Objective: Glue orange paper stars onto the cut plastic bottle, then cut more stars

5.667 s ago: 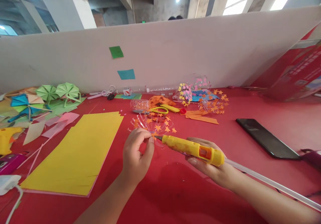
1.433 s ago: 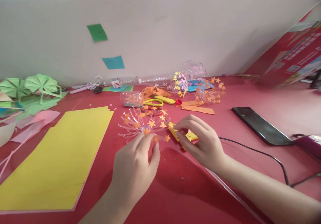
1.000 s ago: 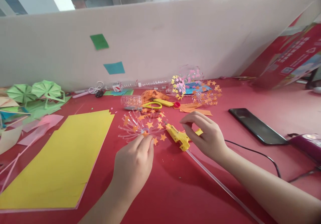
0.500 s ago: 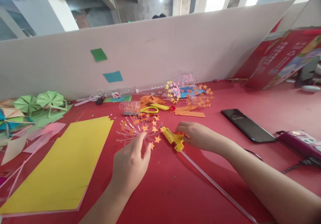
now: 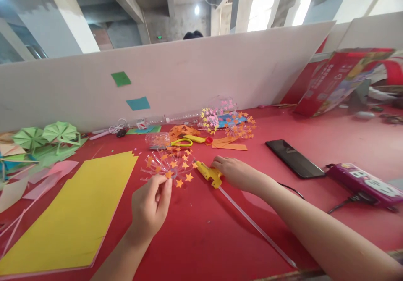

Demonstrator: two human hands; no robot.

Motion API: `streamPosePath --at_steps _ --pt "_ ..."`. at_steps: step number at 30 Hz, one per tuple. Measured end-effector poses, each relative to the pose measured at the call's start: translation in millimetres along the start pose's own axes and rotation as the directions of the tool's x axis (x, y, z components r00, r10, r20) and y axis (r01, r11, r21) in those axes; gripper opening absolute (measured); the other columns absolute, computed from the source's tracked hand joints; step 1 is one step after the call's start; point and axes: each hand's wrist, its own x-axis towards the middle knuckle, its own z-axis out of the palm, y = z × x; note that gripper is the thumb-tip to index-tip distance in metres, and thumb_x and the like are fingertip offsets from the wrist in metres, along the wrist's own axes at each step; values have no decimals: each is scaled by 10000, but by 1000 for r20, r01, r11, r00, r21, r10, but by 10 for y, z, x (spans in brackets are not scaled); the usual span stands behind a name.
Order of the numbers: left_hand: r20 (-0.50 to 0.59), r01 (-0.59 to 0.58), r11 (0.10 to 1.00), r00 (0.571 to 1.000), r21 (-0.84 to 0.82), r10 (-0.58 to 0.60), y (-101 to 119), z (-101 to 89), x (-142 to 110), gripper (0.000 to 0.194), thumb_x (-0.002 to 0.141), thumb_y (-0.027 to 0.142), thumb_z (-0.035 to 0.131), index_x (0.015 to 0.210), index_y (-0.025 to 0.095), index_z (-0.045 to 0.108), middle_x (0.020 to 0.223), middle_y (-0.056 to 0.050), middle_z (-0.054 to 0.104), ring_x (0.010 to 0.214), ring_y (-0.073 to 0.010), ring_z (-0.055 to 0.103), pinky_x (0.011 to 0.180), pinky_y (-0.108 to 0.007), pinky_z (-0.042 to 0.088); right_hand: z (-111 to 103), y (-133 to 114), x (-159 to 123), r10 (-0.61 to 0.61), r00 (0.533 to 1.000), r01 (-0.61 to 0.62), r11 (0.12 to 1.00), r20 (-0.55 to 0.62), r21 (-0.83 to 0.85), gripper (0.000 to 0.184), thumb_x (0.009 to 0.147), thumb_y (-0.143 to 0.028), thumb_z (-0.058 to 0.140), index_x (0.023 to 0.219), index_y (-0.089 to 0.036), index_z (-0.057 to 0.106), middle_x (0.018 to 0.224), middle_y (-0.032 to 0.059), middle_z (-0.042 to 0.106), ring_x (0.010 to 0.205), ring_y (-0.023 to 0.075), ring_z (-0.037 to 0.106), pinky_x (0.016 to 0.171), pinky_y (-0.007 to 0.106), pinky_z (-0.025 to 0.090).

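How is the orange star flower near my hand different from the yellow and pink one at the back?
The orange star flower has only orange stars, while the yellow and pink star flower mixes two colors. The orange one is spread out wide; the yellow and pink one looks rounder, like a ball. Your left hand is at the orange one's edge, but no hand is at the other. Both are see-through with little stars.

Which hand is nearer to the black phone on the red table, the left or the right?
Right. The right hand is at the yellow glue gun, to the left of the phone; the left hand is farther left, at the plastic piece with orange stars.
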Motion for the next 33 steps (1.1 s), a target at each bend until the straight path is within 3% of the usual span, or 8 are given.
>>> streamPosePath --at_steps 6,10,13,18,21,25,29,33 --pt "13 149 988 989 -50 -148 -98 -28 97 349 909 248 468 571 201 397 441 69 401 388 -65 388 424 -189 336 30 134 84 79 995 -78 997 -68 18 495 741 86 446 1166 -125 589 1128 130 620 1009 220 630 787 281 455" --pt "-38 271 944 959 -188 -282 -124 -12 229 51 856 227 531 840 209 487 718 17 586 553 -90 558 519 -201 450 -16 156 8 112 990 -111 994 -91 17 494 751 -19 574 1217 -182 569 1212 104 596 1046 223 618 834 287 464" --pt "-62 293 895 941 -335 -332 -197 10 359 262 791 210 579 1000 218 421 878 -20 608 634 -110 604 552 -229 485 -81 338 -212 225 967 -229 973 -118 -17 452 784 -133 625 1229 -189 569 1226 118 603 1078 249 606 878 315 457" --pt "-239 287 881 889 -377 -391 -490 -41 428 326 758 207 580 1024 237 394 844 -7 591 604 -119 545 529 -253 435 -150 948 -761 593 775 -623 774 -217 -112 441 870 -278 549 1261 -76 520 1221 257 584 1115 370 567 892 451 432" --pt "-258 335 865 858 -375 -444 -669 -91 345 307 767 185 570 1018 247 406 850 -14 584 628 -131 538 550 -270 425 -87 1222 -957 710 668 -742 656 -221 -138 539 862 -350 578 1284 -29 484 1144 270 626 1089 389 581 886 443 427" --pt "-267 360 859 844 -363 -466 -819 -62 229 322 739 215 584 1016 229 420 810 -4 587 587 -132 546 519 -267 432 57 1366 -979 756 625 -781 612 -197 -128 584 864 -395 567 1313 -39 457 1137 246 642 1091 367 591 870 406 438" --pt "-210 359 888 881 -287 -424 -877 15 168 300 761 231 562 1031 208 433 821 -18 617 596 -128 583 526 -255 463 123 1456 -955 798 567 -822 562 -205 -89 617 871 -441 534 1301 -5 459 1111 284 640 1070 393 601 855 434 442" --pt "-209 369 888 879 -273 -429 -887 38 148 274 785 236 549 1036 195 445 821 -27 619 599 -125 592 520 -242 474 160 1567 -965 793 571 -817 573 -215 -56 614 855 -433 552 1299 -19 462 1130 265 645 1078 366 600 887 408 429"
